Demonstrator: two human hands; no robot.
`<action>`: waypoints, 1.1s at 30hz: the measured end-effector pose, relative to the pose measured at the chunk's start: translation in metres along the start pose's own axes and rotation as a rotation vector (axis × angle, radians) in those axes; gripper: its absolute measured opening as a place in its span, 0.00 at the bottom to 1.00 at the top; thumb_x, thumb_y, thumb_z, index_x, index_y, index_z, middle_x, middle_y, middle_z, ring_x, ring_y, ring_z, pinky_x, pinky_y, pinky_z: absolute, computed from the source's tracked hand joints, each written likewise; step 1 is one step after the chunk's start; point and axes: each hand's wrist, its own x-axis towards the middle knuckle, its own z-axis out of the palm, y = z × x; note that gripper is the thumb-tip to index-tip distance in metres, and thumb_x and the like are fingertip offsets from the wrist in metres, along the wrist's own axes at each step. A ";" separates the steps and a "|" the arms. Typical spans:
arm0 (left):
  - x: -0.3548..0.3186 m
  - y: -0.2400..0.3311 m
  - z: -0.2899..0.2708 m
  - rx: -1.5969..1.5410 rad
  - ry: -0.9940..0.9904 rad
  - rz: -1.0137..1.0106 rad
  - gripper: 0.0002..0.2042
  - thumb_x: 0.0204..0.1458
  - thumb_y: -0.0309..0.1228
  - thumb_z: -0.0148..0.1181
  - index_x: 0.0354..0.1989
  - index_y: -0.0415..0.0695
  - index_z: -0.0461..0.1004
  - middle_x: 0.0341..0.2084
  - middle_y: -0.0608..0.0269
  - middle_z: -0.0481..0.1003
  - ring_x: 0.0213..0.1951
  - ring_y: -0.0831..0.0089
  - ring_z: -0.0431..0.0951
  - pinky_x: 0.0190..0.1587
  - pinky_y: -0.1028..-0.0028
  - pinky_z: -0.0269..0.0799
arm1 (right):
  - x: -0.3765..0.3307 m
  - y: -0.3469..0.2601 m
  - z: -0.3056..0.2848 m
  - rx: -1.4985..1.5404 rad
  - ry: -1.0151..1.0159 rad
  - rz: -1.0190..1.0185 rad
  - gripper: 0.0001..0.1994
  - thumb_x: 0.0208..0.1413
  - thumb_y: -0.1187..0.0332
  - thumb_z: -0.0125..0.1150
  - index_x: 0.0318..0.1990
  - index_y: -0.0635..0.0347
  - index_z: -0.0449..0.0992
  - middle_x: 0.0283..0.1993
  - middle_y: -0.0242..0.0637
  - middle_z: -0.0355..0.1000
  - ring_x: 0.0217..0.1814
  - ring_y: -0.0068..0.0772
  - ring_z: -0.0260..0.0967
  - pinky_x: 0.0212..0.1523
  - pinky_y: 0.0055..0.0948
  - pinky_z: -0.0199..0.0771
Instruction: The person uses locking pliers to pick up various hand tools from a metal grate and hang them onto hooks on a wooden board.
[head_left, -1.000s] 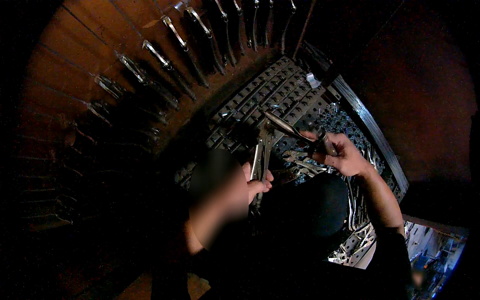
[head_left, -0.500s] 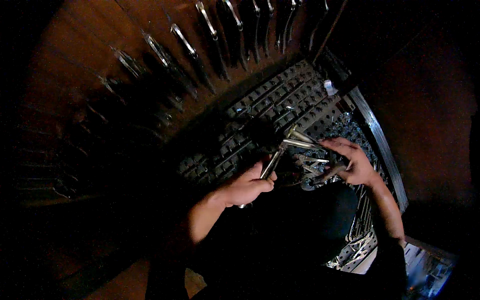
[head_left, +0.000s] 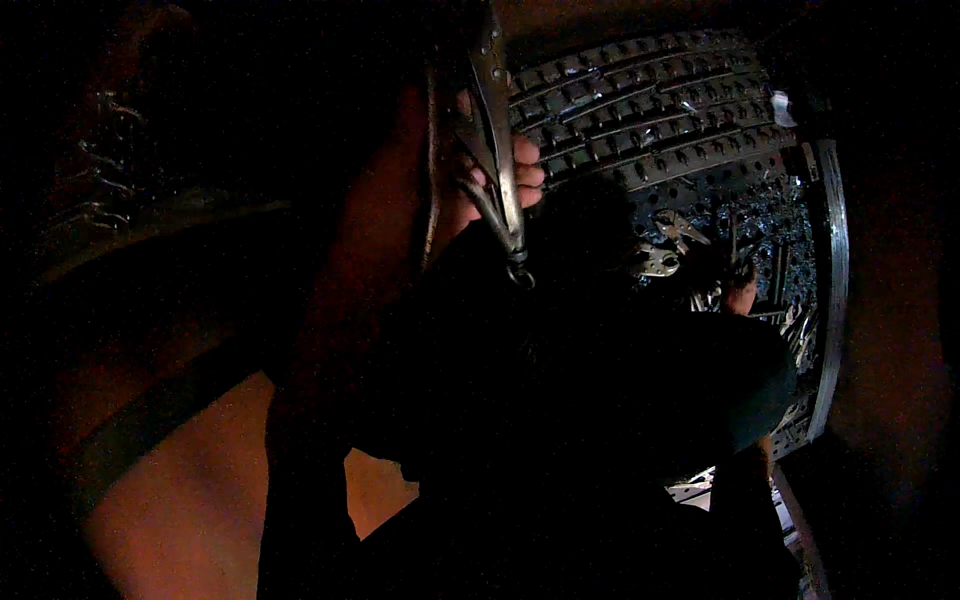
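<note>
My left hand (head_left: 528, 172) is raised at the upper middle, its fingers curled behind a long metal plier-like tool. These locking pliers (head_left: 512, 195) have riveted plates near the top and a small ring at the lower end. My right hand (head_left: 740, 293) is low over the tray at the right, mostly in shadow. Its fingers are largely hidden, so what it holds, if anything, does not show. Beside it lie metal plier pieces (head_left: 657, 262) with rounded jaws, and another pair of jaws (head_left: 682, 230) just beyond.
A dark rack (head_left: 640, 110) with rows of slots or pegs lies at the upper right. Loose dark small parts (head_left: 785, 225) fill the tray beside it. A metal rail (head_left: 836, 260) edges the right side. Some hanging metal tools (head_left: 115, 160) glint faintly at the far left.
The view has swung left. My left hand has risen closer with the locking pliers, away from the tray. My right hand has dropped among the tools, and the tool in it no longer shows clearly.
</note>
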 end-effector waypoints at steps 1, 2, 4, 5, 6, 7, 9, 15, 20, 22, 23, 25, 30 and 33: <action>0.023 0.006 0.013 0.046 -0.092 -0.004 0.28 0.62 0.27 0.52 0.71 0.44 0.54 0.50 0.43 0.75 0.53 0.50 0.78 0.60 0.50 0.72 | -0.036 0.028 0.002 -0.175 0.201 -0.113 0.41 0.57 0.47 0.66 0.72 0.60 0.60 0.68 0.48 0.66 0.55 0.49 0.72 0.49 0.47 0.75; -0.003 0.004 0.007 0.028 0.016 0.022 0.28 0.63 0.28 0.52 0.71 0.44 0.54 0.50 0.44 0.75 0.53 0.50 0.78 0.61 0.50 0.71 | 0.003 -0.017 0.003 -0.105 0.133 -0.173 0.37 0.59 0.50 0.65 0.70 0.61 0.62 0.66 0.47 0.69 0.56 0.46 0.73 0.51 0.45 0.74; -0.005 -0.002 0.021 0.047 0.028 0.068 0.27 0.64 0.29 0.51 0.71 0.43 0.53 0.49 0.44 0.75 0.53 0.51 0.78 0.61 0.51 0.71 | 0.023 -0.085 -0.027 0.282 -0.007 -0.018 0.30 0.62 0.55 0.62 0.67 0.63 0.67 0.61 0.44 0.73 0.56 0.40 0.73 0.54 0.41 0.73; 0.004 -0.006 0.029 0.053 0.005 0.090 0.27 0.64 0.30 0.51 0.71 0.43 0.53 0.49 0.44 0.75 0.53 0.51 0.78 0.62 0.51 0.70 | 0.025 -0.128 -0.052 0.483 -0.074 0.048 0.26 0.64 0.58 0.60 0.65 0.64 0.69 0.58 0.43 0.75 0.56 0.37 0.73 0.56 0.38 0.72; 0.006 -0.007 0.038 0.065 -0.006 0.122 0.27 0.64 0.31 0.51 0.71 0.43 0.53 0.49 0.44 0.75 0.53 0.52 0.78 0.62 0.51 0.70 | 0.027 -0.185 -0.084 0.647 -0.163 0.035 0.23 0.65 0.61 0.58 0.63 0.65 0.72 0.56 0.42 0.78 0.56 0.34 0.74 0.58 0.36 0.71; 0.007 -0.011 0.046 0.076 -0.012 0.152 0.27 0.65 0.32 0.51 0.71 0.42 0.52 0.49 0.45 0.75 0.53 0.52 0.78 0.62 0.51 0.70 | 0.025 -0.246 -0.122 0.647 -0.299 -0.087 0.21 0.66 0.61 0.57 0.60 0.63 0.74 0.56 0.37 0.77 0.56 0.32 0.73 0.60 0.35 0.70; 0.017 -0.015 0.057 0.100 -0.098 0.308 0.27 0.66 0.33 0.50 0.71 0.41 0.52 0.49 0.45 0.75 0.52 0.52 0.78 0.63 0.51 0.69 | -0.003 -0.370 -0.194 0.819 -0.390 -0.178 0.22 0.61 0.58 0.60 0.59 0.61 0.76 0.57 0.33 0.76 0.61 0.31 0.70 0.66 0.31 0.63; 0.016 0.035 0.183 0.302 -0.107 0.476 0.28 0.65 0.30 0.54 0.70 0.38 0.51 0.52 0.51 0.73 0.59 0.60 0.72 0.66 0.59 0.63 | -0.030 -0.493 -0.291 0.504 -0.761 -0.857 0.38 0.55 0.55 0.71 0.68 0.61 0.59 0.62 0.50 0.68 0.66 0.45 0.65 0.68 0.39 0.63; 0.052 0.054 0.248 0.440 -0.140 0.629 0.29 0.60 0.29 0.63 0.65 0.39 0.55 0.52 0.59 0.69 0.56 0.72 0.69 0.62 0.68 0.62 | -0.026 -0.494 -0.288 0.710 -0.391 -0.755 0.35 0.53 0.63 0.70 0.62 0.61 0.54 0.56 0.53 0.67 0.59 0.50 0.69 0.60 0.40 0.68; 0.061 0.049 0.258 0.395 -0.192 0.672 0.30 0.60 0.28 0.64 0.65 0.39 0.54 0.52 0.58 0.69 0.55 0.72 0.70 0.61 0.67 0.64 | -0.037 -0.500 -0.292 0.706 -0.327 -0.567 0.33 0.52 0.68 0.67 0.61 0.61 0.53 0.53 0.51 0.65 0.59 0.49 0.68 0.59 0.41 0.69; 0.063 0.049 0.267 0.399 -0.209 0.690 0.30 0.60 0.28 0.64 0.65 0.39 0.53 0.52 0.58 0.69 0.54 0.72 0.70 0.61 0.67 0.65 | -0.037 -0.495 -0.288 0.697 -0.253 -0.571 0.32 0.53 0.71 0.65 0.61 0.60 0.52 0.52 0.49 0.64 0.59 0.47 0.68 0.59 0.42 0.68; 0.071 0.056 0.283 0.389 -0.238 0.655 0.29 0.59 0.27 0.65 0.63 0.38 0.54 0.51 0.56 0.69 0.54 0.72 0.71 0.59 0.69 0.66 | -0.034 -0.491 -0.287 0.899 -0.141 -0.492 0.31 0.54 0.73 0.63 0.61 0.60 0.51 0.52 0.49 0.64 0.60 0.44 0.67 0.61 0.41 0.67; 0.104 0.070 0.306 0.660 -0.226 0.868 0.36 0.61 0.40 0.63 0.67 0.31 0.51 0.52 0.45 0.72 0.52 0.62 0.76 0.56 0.65 0.71 | -0.014 -0.450 -0.264 0.928 -0.014 -0.486 0.39 0.55 0.75 0.56 0.75 0.64 0.50 0.73 0.51 0.57 0.76 0.40 0.54 0.72 0.34 0.55; 0.129 0.106 0.325 0.594 -0.163 0.941 0.28 0.67 0.36 0.55 0.68 0.32 0.56 0.53 0.49 0.73 0.54 0.66 0.75 0.57 0.67 0.70 | -0.001 -0.439 -0.257 1.103 -0.103 -0.415 0.39 0.52 0.82 0.53 0.75 0.64 0.51 0.73 0.44 0.58 0.75 0.34 0.55 0.73 0.31 0.52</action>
